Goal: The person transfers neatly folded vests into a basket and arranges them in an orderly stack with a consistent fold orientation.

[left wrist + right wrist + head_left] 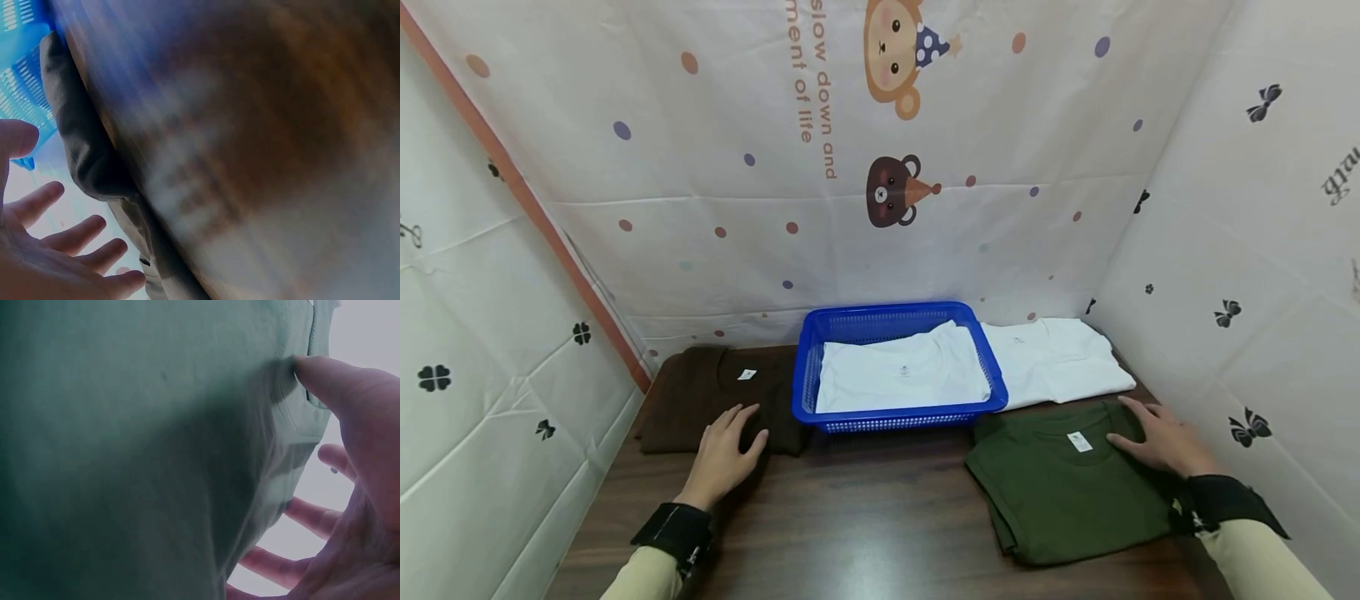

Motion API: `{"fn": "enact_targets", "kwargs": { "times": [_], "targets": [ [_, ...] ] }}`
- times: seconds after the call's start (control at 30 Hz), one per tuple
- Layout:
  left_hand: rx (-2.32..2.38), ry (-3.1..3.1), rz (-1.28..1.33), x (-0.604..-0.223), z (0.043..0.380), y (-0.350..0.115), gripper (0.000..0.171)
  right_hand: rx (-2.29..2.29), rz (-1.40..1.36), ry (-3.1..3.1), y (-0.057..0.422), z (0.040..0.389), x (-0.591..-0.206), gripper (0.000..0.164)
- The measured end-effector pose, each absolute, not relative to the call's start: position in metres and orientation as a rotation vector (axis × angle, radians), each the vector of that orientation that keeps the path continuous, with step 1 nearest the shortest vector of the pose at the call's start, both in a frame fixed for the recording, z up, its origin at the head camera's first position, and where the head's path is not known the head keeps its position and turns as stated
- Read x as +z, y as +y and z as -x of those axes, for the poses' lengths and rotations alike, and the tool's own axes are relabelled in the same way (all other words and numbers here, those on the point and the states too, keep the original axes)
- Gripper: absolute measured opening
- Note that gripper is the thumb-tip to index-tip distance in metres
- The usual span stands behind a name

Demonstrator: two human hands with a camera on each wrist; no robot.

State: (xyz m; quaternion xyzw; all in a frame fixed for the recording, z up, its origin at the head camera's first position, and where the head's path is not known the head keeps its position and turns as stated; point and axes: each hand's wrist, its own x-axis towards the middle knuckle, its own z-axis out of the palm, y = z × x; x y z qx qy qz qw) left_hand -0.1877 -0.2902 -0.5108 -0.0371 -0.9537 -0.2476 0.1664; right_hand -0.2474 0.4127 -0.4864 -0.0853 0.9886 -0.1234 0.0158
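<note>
In the head view my left hand (722, 454) is over the near edge of a folded dark brown T-shirt (688, 408), its fingers spread and loosely bent. Nothing lies between those fingers in the left wrist view, where the brown shirt's edge (81, 144) runs beside them. My right hand (1168, 437) rests at the right side of a folded dark green T-shirt (1075, 500). Its thumb (331, 378) touches the green cloth close to the collar, while the other fingers spread along the shirt's edge. A white label (1079, 442) shows inside the green collar.
Between the shirts, a blue plastic basket (887, 421) holds a folded white T-shirt (898, 375). Another white T-shirt (1060, 362) lies right of the basket, behind the green one. Printed cloth walls (737, 258) enclose the brown wooden table (850, 517) at the back and sides.
</note>
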Motion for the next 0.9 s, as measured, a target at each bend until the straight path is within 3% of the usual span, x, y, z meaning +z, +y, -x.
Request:
{"fn": "enact_targets", "kwargs": {
  "times": [0.9],
  "targets": [
    [-0.741,-2.709,0.14,-0.503,0.176,-0.281,0.046,-0.48,0.32,3.104,0.394,0.24,-0.483,0.065]
  ]
}}
